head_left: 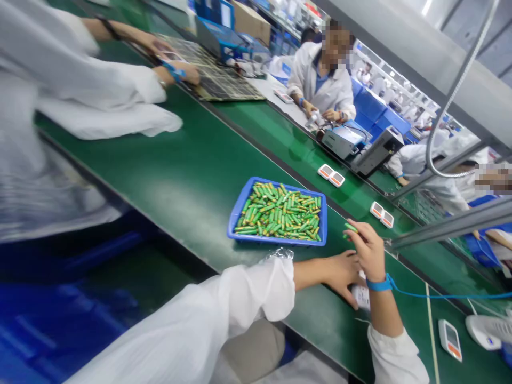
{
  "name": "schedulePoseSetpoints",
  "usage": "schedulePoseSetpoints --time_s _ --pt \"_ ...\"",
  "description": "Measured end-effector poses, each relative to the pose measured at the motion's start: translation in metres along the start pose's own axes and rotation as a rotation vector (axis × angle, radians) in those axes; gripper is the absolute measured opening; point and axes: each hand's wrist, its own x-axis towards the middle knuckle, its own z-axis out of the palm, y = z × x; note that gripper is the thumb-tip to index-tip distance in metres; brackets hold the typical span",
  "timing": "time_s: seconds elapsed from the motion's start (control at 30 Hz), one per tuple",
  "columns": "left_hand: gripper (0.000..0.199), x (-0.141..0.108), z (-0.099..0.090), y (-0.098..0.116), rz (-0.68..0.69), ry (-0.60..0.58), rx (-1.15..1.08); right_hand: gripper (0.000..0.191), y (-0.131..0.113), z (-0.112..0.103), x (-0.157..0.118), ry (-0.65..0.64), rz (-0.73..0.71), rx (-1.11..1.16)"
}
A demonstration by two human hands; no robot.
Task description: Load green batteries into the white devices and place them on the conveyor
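Note:
My right hand (370, 253), with a blue strap on its wrist, is raised beside the blue tray (237, 213). Its fingertips pinch small green batteries (351, 228); I cannot tell exactly how many. Just below it, my left hand (340, 272) grips a small white plastic device (362, 297) low over the green bench. The thumb lies along the device's near side, while the other fingers are partly hidden behind my right hand. To the left of both hands, the tray holds a heap of green batteries (280, 210) with golden-looking ends.
Pairs of white devices with orange panels (331, 175) lie on the conveyor (296, 144) beyond the tray. Another white device (450, 340) lies at right, near a white scanner-like tool (486, 330). A co-worker's hands (188, 73) are at far left. A metal post (448, 223) crosses at right.

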Motion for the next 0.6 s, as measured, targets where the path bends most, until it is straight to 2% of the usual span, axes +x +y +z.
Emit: schedulePoseSetpoints --time_s 0.07,0.1,0.2,0.27,0.33,0.6 --pt "0.042 0.001 0.000 -0.002 0.096 -0.054 0.007 0.038 0.033 -0.038 -0.034 0.168 0.044 -0.169" --pt "0.038 0.002 -0.001 -0.004 0.080 -0.051 -0.002 0.038 0.050 -0.054 -0.054 0.228 0.067 -0.249" --pt "0.030 0.005 -0.002 -0.010 -0.103 0.018 -0.045 0.038 0.089 -0.080 -0.106 0.250 0.140 -0.355" --pt "0.032 0.005 -0.003 -0.013 -0.179 0.048 -0.058 0.037 0.103 -0.081 -0.129 0.191 0.166 -0.335" --pt "0.034 0.004 -0.005 -0.014 -0.190 0.039 -0.067 0.037 0.107 -0.073 -0.141 0.134 0.164 -0.302" --pt "0.036 0.002 -0.010 -0.013 -0.217 -0.003 -0.049 0.043 0.091 -0.057 -0.150 0.047 0.181 -0.301"
